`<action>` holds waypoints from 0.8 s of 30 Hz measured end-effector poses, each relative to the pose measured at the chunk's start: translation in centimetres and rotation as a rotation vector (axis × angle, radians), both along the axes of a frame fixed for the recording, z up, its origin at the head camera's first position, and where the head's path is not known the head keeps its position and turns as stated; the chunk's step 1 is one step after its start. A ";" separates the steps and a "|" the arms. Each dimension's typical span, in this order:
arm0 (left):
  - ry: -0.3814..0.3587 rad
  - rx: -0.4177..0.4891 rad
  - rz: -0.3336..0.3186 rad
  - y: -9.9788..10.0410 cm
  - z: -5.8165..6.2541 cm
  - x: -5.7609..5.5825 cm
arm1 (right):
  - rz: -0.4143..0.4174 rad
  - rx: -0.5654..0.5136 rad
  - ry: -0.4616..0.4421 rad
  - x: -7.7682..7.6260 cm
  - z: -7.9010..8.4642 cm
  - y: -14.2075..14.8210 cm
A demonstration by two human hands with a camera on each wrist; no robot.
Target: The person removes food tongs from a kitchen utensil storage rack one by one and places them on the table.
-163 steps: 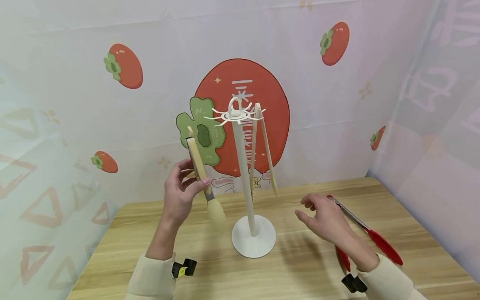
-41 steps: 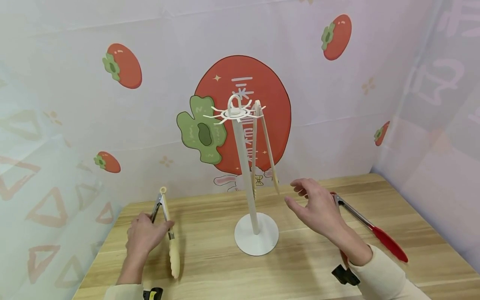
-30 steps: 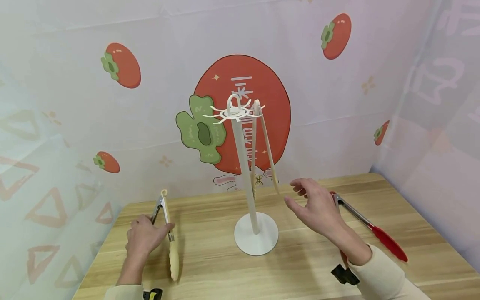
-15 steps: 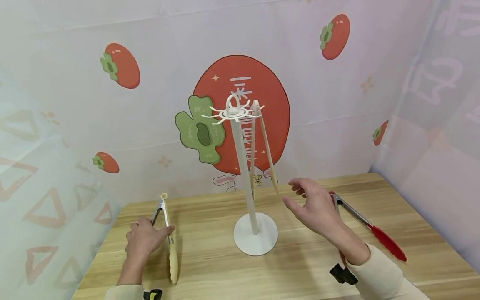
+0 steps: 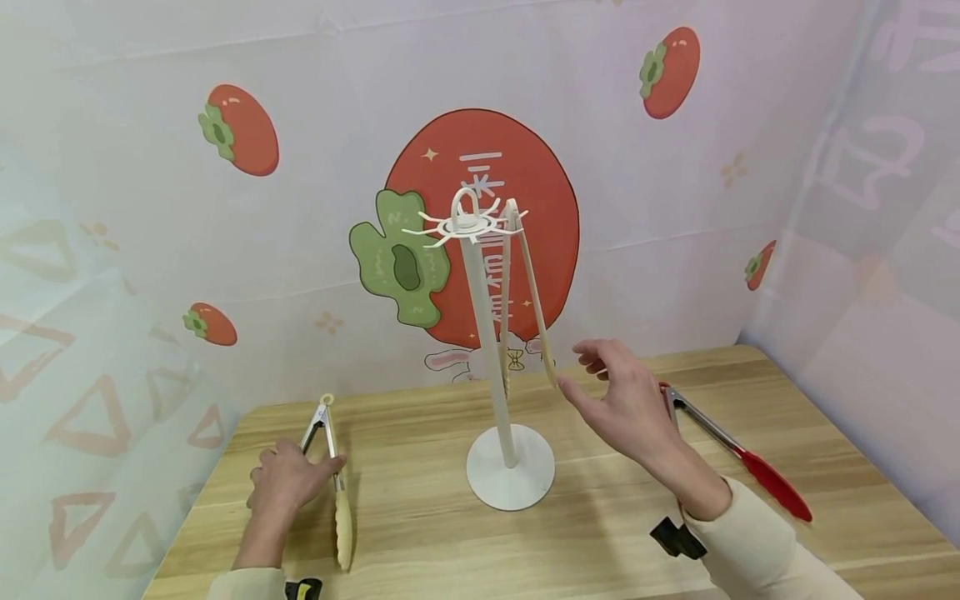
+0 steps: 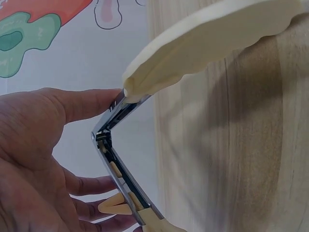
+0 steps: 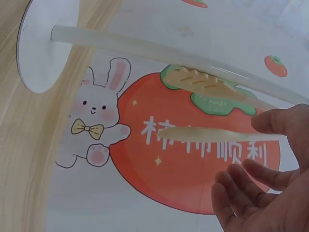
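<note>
The cream-tipped tongs (image 5: 343,531) are placed at the left side of the desk (image 5: 420,508), with the ring (image 5: 326,399) at their hinged end directed toward the wall cloth (image 5: 315,208) and the tips toward the person. They are held by the left hand (image 5: 288,477): the thumb is laid along the outside of one arm, the curled fingers against the other. The arms are well parted, so their spread is probably being limited by that two-sided hold. Whether both tips are supported by the desk cannot be told.

By the right hand (image 5: 626,404) nothing is gripped. Its thumb and loosely bent fingers are parted, just beside the lower end of the hanging tongs (image 5: 535,292); contact with the thumb cannot be made out. Those tongs are hung from one of the hooks (image 5: 420,231) of the white stand (image 5: 483,308), and their arms are left apart, presumably by their own spring. The stand is kept upright by its broad round base (image 5: 510,492), by which the one-sided load seems to be balanced.

At the right, the red-tipped tongs (image 5: 776,487) are laid on the desk, arms spread, partly hidden by the right forearm.
</note>
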State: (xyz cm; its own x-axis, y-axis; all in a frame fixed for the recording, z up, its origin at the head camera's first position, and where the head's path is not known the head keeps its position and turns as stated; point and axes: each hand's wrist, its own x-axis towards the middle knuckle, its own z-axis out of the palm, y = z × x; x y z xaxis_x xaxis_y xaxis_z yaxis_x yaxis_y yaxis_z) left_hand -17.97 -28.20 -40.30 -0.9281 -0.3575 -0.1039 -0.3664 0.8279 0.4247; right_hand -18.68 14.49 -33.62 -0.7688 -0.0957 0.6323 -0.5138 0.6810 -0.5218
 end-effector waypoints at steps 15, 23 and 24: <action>-0.092 -0.016 -0.024 -0.3 -0.4 -0.4 | 0.007 -0.086 0.030 -1.0 1.3 -1.6; -0.131 -0.011 -0.044 -0.4 -0.6 -0.7 | 0.012 -0.117 0.041 -1.3 1.9 -2.5; -0.136 -0.010 -0.044 -0.5 -0.7 -0.7 | 0.012 -0.121 0.043 -1.4 1.9 -2.7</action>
State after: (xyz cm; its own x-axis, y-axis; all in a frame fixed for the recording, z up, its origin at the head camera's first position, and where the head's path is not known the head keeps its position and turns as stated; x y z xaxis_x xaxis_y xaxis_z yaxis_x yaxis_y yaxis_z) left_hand -18.64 -28.67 -41.00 -0.9204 -0.3183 -0.2270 -0.3834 0.8482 0.3654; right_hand -20.08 11.82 -31.69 -0.7397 -0.0261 0.6724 -0.5456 0.6082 -0.5766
